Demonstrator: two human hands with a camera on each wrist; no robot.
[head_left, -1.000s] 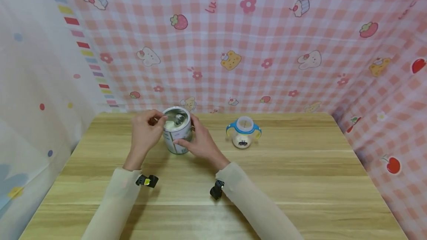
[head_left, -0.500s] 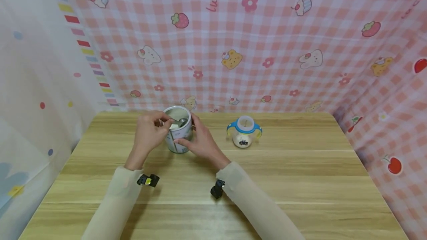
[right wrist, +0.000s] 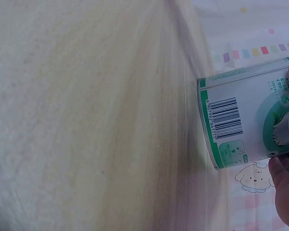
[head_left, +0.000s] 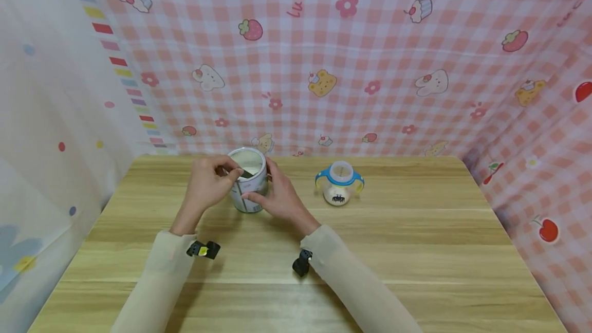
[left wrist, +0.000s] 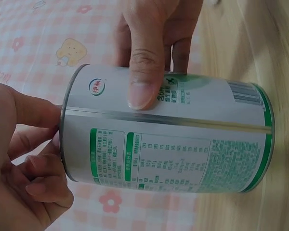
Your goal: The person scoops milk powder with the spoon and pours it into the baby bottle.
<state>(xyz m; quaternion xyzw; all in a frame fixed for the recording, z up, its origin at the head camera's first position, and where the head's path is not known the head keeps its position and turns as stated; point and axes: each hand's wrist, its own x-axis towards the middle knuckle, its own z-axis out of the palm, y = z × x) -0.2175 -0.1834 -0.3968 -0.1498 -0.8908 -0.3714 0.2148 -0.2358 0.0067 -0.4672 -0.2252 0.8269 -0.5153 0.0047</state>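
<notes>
One spoon (bowl now hidden) is pinched by left hand; right hand grips can on table, checked cloth behind.

There are two hands, two sleeves and two wrist cameras. Also in view are one table, one can bearing one barcode, one partly hidden utensil, and one bottle with two side handles.
</notes>
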